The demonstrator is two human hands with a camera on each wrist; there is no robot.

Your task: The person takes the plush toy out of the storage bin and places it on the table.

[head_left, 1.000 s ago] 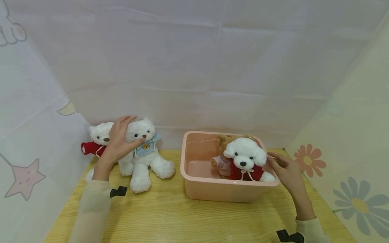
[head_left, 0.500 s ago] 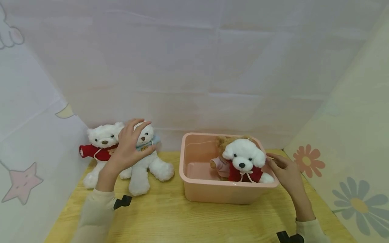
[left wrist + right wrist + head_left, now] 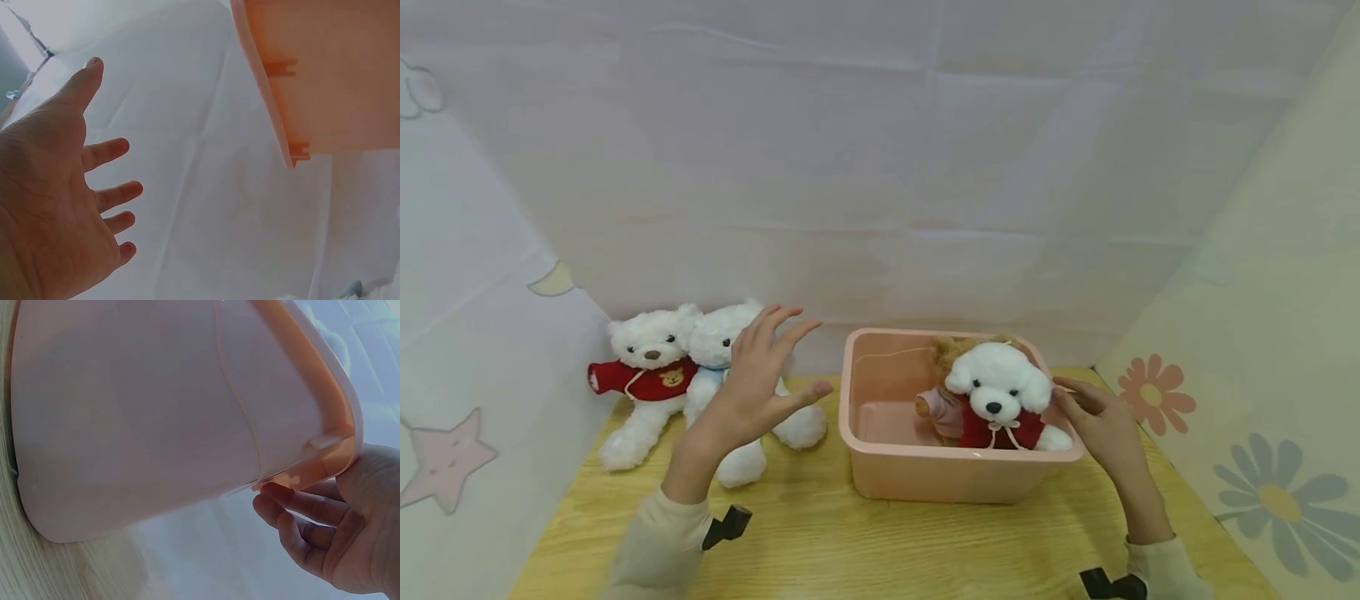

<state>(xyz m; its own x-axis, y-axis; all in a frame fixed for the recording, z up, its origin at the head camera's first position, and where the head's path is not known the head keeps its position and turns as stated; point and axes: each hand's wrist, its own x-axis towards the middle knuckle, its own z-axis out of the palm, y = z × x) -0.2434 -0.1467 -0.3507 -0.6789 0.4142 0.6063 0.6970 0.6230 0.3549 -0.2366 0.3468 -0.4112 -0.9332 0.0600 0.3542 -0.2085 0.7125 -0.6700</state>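
A: Where was the bin?
B: The pink bin point(image 3: 925, 477) sat just left of your right hand point(image 3: 1105, 427), between your two hands.

A: Right hand?
B: You gripped the bin's rim. Right wrist view had your fingers bent under it near a corner; couldn't see your thumb there.

A: Contents?
B: White plush dog point(image 3: 992, 379) in a red top, at your right hand's end, head above the rim. Brown bear point(image 3: 943, 357) in a pale top behind it, partly covered.

A: Left hand?
B: Your left hand point(image 3: 748, 400) was raised, fingers and thumb spread, well apart from the bin. White bear with light blue top point(image 3: 707, 337) was behind it, partly blocked. White bear in red top point(image 3: 655, 379) was farther left, beside the blue one.

A: Rest?
B: Wooden table point(image 3: 820, 542) below your hands, wrinkled pale cloth point(image 3: 880, 167) beyond them. Printed grey flower point(image 3: 1281, 502) right of your right hand, pink star point(image 3: 452, 460) left of your left.
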